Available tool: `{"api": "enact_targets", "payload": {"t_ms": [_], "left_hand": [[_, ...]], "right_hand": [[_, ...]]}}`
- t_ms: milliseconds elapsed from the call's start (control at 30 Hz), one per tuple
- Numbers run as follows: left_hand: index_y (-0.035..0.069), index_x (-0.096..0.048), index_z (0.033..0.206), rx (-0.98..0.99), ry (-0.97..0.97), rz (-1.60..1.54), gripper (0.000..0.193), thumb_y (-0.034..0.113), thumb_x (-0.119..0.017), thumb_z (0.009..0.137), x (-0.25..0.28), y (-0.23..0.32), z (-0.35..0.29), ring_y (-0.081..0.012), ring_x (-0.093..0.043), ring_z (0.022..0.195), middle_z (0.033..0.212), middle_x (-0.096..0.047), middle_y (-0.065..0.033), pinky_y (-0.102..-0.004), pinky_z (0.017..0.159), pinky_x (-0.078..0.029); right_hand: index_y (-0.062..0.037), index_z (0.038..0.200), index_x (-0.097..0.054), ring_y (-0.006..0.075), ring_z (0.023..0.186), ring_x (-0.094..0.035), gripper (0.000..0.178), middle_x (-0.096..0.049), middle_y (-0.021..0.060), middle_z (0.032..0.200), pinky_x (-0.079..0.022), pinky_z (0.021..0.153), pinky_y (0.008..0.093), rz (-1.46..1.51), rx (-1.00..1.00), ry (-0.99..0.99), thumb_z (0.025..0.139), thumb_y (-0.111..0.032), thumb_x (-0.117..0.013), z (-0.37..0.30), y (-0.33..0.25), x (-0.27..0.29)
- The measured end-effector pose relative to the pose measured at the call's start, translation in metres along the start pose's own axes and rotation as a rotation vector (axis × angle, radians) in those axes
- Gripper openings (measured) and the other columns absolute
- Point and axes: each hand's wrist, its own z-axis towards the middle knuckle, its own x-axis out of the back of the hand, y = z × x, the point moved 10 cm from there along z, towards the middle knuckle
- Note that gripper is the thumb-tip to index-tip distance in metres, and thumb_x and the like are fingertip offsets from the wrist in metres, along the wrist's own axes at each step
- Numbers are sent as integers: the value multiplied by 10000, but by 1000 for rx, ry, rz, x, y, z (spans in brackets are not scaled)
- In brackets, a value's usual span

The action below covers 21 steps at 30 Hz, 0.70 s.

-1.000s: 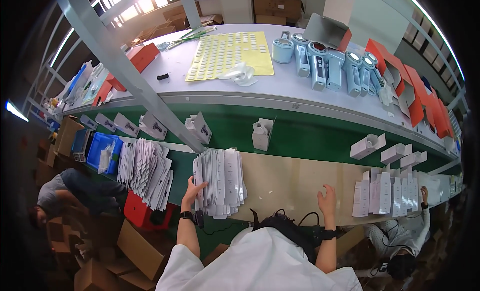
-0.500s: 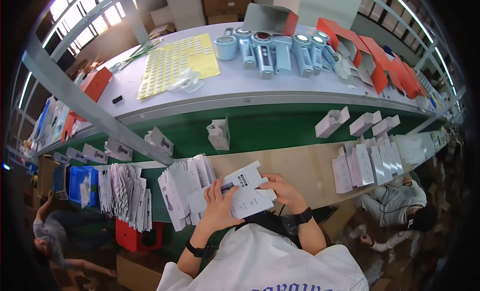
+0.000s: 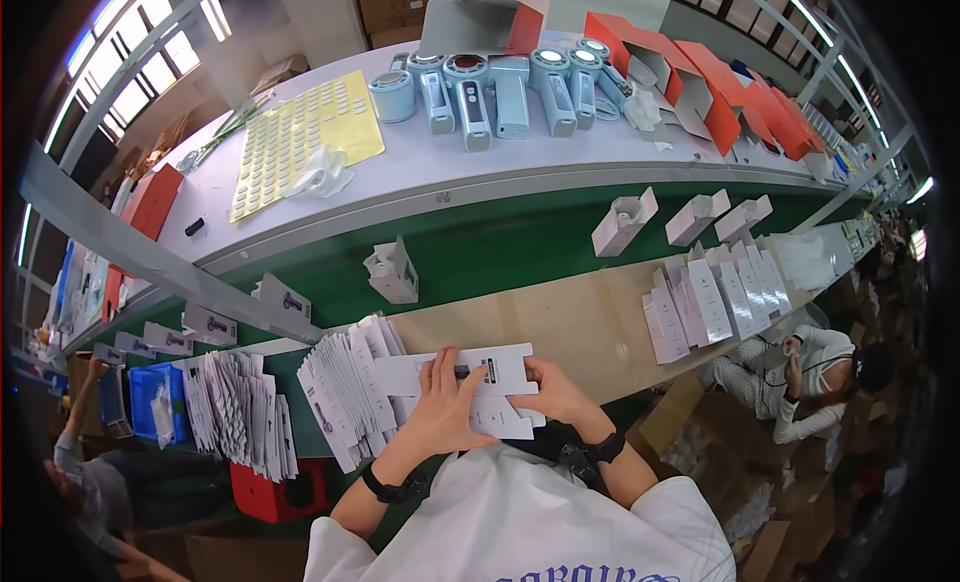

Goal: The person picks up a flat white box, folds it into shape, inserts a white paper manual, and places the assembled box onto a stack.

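A flat white die-cut carton blank [image 3: 500, 367] with small dark print lies across the wooden bench edge right in front of me. My left hand [image 3: 445, 407] presses on its middle with fingers spread over it. My right hand [image 3: 550, 392] grips the blank's right side, fingers curled around the edge. Just left of my left hand stands a fanned stack of the same white blanks [image 3: 345, 387]. Both wrists wear dark bands.
More fanned white blanks [image 3: 240, 422] and a blue bin [image 3: 150, 402] sit further left. Folded white cartons [image 3: 715, 297] stand in rows at right, others on the green belt [image 3: 520, 242]. Pale blue devices [image 3: 500, 87], a yellow sticker sheet [image 3: 295, 137] and orange boxes [image 3: 720, 92] fill the far shelf. Other people sit at left and right.
A second ago both hands lay flat on the bench, the left on the stack. They then lifted one blank, and now hold it lower against the bench, closer together.
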Motion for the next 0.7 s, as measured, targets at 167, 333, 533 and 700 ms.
{"api": "enact_targets", "payload": {"t_ms": [167, 333, 533, 700], "left_hand": [[-29, -245, 1376, 12, -16, 111, 1191, 460, -852, 476, 2, 10, 5, -506, -254, 1280, 1365, -252, -335, -582, 1026, -206], [-86, -289, 1339, 27, 41, 15, 1176, 452, -850, 457, 7, 10, 9, -479, -307, 1261, 1323, -331, -311, -589, 1045, -195], [-69, -283, 1365, 30, 58, -111, 1163, 414, -850, 471, 9, 7, 10, -443, -371, 1233, 1320, -373, -283, -587, 1076, -178], [-76, -293, 1353, 44, 227, -149, 1109, 339, -865, 498, 11, -9, 5, -428, -425, 1172, 1260, -422, -253, -562, 1062, -215]], "right_hand": [[52, 1167, -536, 174, 963, -616, 470, -643, 112, 1041, -483, 876, 322, -185, 7, -9, 730, -15, -695, -2, -8, 4], [62, 1155, -562, 191, 934, -629, 434, -650, 134, 1037, -491, 848, 319, -227, -73, -11, 752, -52, -677, 2, 12, 13], [49, 1233, -530, 213, 870, -650, 494, -647, 142, 1067, -508, 807, 324, -137, -160, -52, 786, -110, -669, 13, 31, 20], [13, 1369, -386, 214, 1014, -596, 634, -566, 156, 1214, -466, 898, 361, 519, -257, -94, 833, -181, -665, -4, 12, 19]]}}
